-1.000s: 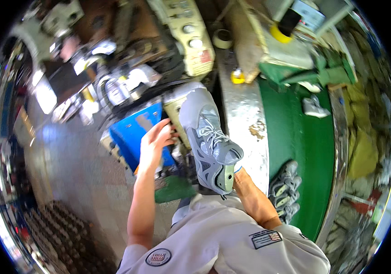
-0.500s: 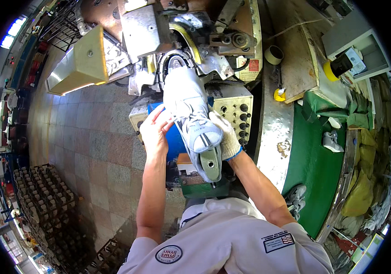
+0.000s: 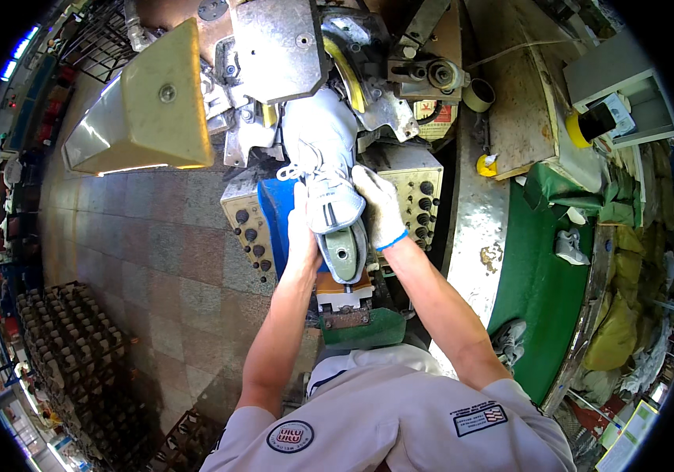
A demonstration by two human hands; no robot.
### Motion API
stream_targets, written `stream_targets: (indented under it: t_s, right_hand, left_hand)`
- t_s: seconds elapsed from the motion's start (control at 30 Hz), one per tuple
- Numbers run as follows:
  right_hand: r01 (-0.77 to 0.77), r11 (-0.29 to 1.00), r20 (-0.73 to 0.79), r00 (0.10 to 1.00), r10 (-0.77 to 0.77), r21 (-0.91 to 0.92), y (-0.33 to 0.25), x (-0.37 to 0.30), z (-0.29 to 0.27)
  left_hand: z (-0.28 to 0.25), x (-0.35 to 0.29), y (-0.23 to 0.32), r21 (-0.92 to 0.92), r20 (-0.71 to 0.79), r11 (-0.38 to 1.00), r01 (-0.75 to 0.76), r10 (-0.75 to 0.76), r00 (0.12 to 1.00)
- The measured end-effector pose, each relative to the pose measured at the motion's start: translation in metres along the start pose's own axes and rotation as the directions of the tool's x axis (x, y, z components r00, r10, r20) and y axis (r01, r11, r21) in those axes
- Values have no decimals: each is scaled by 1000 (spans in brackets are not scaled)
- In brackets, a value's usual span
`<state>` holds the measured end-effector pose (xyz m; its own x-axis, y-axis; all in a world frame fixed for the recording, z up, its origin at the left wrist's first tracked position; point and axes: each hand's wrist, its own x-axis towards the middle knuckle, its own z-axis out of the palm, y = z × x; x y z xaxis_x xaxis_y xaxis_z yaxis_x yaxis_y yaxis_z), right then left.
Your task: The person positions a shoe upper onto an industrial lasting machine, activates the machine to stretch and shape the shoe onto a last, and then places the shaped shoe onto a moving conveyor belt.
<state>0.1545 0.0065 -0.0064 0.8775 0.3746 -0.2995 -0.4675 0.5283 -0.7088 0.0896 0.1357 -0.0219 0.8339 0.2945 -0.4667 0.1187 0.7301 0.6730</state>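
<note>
Both left hand (image 3: 300, 234) and right hand (image 3: 379, 206) clasp the shoe (image 3: 323, 145), now straighter, apparently better aligned with the twelve-o'clock machine (image 3: 275, 49).

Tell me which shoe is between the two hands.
The grey shoe with its toe at the machine, flanked by the bare left hand and gloved right hand; the other shoes lie on the green surface to the right, untouched.

Pale grey laced shoe (image 3: 324, 175), green last (image 3: 344, 242) inside, toe end pointing away toward metal plate (image 3: 278, 53).
</note>
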Motion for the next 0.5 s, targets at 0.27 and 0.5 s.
stream_targets:
  t_s: [0.27, 0.5]
  right_hand:
    - [123, 992, -35, 992, -124, -31, 21, 0, 11]
    - [107, 991, -56, 993, -103, 79, 20, 1, 13]
  left_hand:
    - [-21, 9, 12, 246, 79, 963, -107, 90, 993]
    - [-14, 16, 19, 357, 18, 932, -64, 62, 998]
